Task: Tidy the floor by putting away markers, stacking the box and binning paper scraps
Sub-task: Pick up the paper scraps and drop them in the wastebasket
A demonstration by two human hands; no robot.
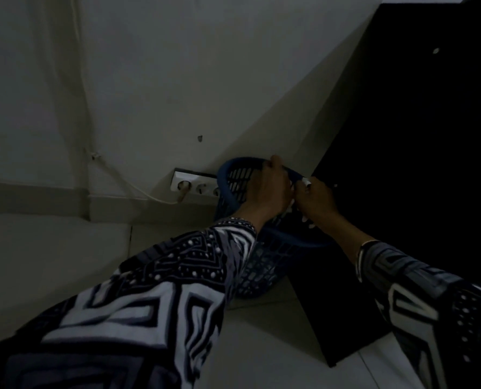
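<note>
Patterned sleeves [138,299] reach toward twelve o'clock. Left hand [270,189] is curled over the blue basket's [228,189] rim; right hand [316,200] pinches white paper scraps [306,181] above it. Wall sockets [194,186] sit at ten o'clock, a black cabinet [416,164] at two.

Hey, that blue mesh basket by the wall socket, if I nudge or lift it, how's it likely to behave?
The blue basket has open lattice walls, so it is probably light and easy to lift. It looks tall for its base and tilted, so a push may tip or slide it on the smooth floor. The left hand on its rim likely steadies it.
</note>
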